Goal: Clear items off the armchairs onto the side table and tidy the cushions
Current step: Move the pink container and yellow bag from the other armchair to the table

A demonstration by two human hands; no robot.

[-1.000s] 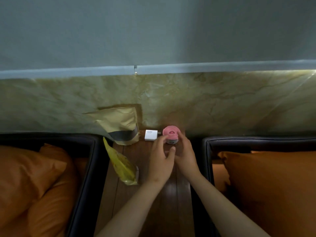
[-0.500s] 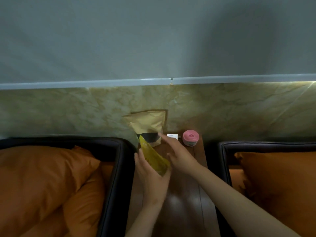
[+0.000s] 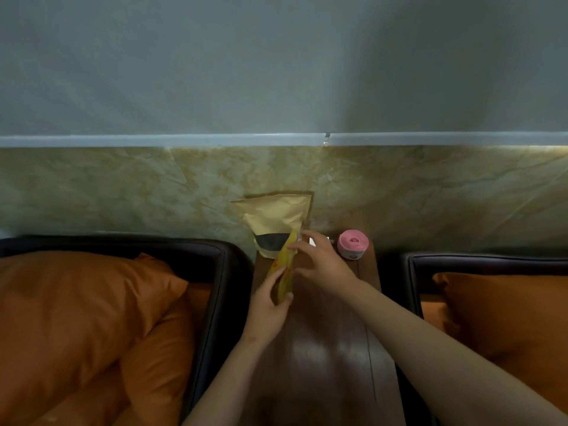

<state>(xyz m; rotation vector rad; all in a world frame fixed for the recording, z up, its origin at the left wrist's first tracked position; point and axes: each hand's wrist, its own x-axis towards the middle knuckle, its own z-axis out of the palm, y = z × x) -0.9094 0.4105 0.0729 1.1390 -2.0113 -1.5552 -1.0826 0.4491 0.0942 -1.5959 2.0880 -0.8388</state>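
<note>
Bench (image 3: pixel 322 364): dark wood, narrow, running up the centre of the frame between two dark armchairs to the marble wall panel (image 3: pixel 123 192).

Yellow packet (image 3: pixel 284 269): centre of the frame, over the far half of the bench, held on edge and tilted, upper end towards the wall. That upper end overlaps the lower right corner of the tan pouch (image 3: pixel 276 222). Whether its lower end touches the bench cannot be told.

Left grip (image 3: pixel 267 305): fingers and thumb curled round the lower end of the yellow packet, holding it from below.

Right grip (image 3: pixel 322 265): thumb and forefinger pinch the packet's upper edge; the remaining fingers are spread loosely above it.

Tan pouch: upright at the far end of the bench, leaning against the marble panel, a dark band across its lower part.

Pink round container (image 3: pixel 353 243): far right corner of the bench, apart from both hands.

White charger (image 3: pixel 313 241): between pouch and pink container, mostly hidden behind the right grip.

Armchair at frame left (image 3: pixel 215 287): holds orange cushions (image 3: pixel 76 318), bunched and overlapping.

Armchair at frame right (image 3: pixel 412 272): holds an orange cushion (image 3: pixel 507 318), partly covered by the right forearm
</note>
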